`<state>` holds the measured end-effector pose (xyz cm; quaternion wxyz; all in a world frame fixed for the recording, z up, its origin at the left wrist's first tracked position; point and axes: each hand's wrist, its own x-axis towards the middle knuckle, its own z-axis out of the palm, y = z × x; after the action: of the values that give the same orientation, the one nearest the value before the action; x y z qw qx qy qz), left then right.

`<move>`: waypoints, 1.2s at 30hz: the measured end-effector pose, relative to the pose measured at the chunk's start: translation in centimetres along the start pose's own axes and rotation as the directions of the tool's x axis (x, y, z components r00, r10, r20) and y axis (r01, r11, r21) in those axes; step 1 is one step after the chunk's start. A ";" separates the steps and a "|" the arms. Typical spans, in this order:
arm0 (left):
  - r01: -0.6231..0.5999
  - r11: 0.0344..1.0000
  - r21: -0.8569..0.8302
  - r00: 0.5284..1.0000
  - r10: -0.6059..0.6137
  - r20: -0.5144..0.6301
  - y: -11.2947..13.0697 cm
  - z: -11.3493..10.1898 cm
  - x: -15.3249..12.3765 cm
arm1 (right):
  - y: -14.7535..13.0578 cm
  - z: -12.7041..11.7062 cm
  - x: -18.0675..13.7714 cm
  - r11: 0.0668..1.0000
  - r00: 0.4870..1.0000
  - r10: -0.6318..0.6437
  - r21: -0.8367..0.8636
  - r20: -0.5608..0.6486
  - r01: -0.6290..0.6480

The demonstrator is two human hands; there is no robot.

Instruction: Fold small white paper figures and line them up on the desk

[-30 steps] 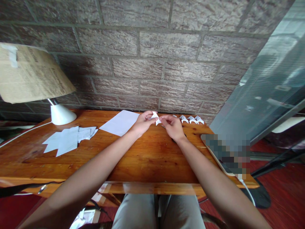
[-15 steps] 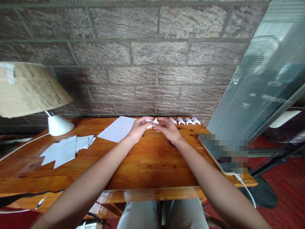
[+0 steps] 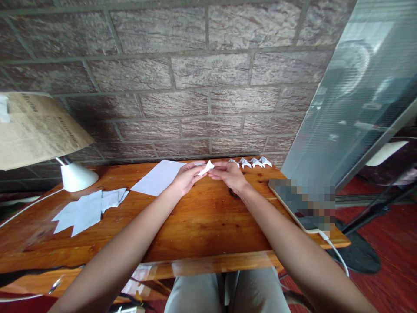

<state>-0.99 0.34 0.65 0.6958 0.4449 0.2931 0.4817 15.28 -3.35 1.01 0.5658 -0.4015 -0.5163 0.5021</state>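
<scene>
Both hands meet at the far side of a wooden table (image 3: pixel 202 226). My left hand (image 3: pixel 186 176) and my right hand (image 3: pixel 228 174) pinch a small folded piece of white paper (image 3: pixel 206 168) between their fingertips, just above the tabletop. Beyond my right hand, a row of small folded white paper shapes (image 3: pixel 252 162) stands along the table's far edge by the brick wall. A flat white sheet (image 3: pixel 158 177) lies just left of my left hand.
Several loose white paper pieces (image 3: pixel 87 207) lie at the left. A white lamp base (image 3: pixel 77 176) with a paper-covered shade (image 3: pixel 35 128) stands at the far left. A flat device with a white cable (image 3: pixel 306 217) rests at the right edge. A glass panel rises on the right.
The view has tilted slightly. Both hands stayed together on the small folded paper, turning it between the fingers; its point now sticks up to the right.
</scene>
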 end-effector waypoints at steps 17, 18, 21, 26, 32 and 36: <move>0.079 0.994 -0.071 0.996 -0.083 -0.042 -0.1 -0.1 0.3 | 0.9 0.6 0.3 0.997 0.997 -0.069 0.021 -0.034 0.070; 0.078 0.995 -0.070 0.996 -0.081 -0.044 -0.1 -0.2 0.3 | 0.8 0.6 0.3 0.997 0.997 -0.066 0.030 -0.034 0.067; 0.056 0.996 -0.064 0.997 -0.060 -0.055 -0.1 -0.1 0.3 | 0.9 0.8 0.2 0.997 0.997 -0.060 0.043 -0.044 0.061; 0.001 1.000 -0.003 0.998 -0.001 -0.055 -0.1 0.3 0.1 | 1.0 0.9 0.2 0.997 0.995 -0.071 -0.017 -0.070 0.070; -0.076 0.987 0.143 0.996 0.081 -0.023 -0.3 0.7 -0.5 | 1.2 0.8 0.4 0.992 0.992 -0.101 -0.088 -0.072 0.095; -0.085 0.986 0.143 0.993 0.096 -0.074 -0.4 0.6 -0.3 | 0.8 0.8 0.4 0.998 0.994 -0.061 -0.036 -0.085 0.058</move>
<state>-0.46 -0.22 0.55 0.6278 0.4857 0.3334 0.5088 14.31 -2.90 0.38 0.5955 -0.4167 -0.5115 0.4583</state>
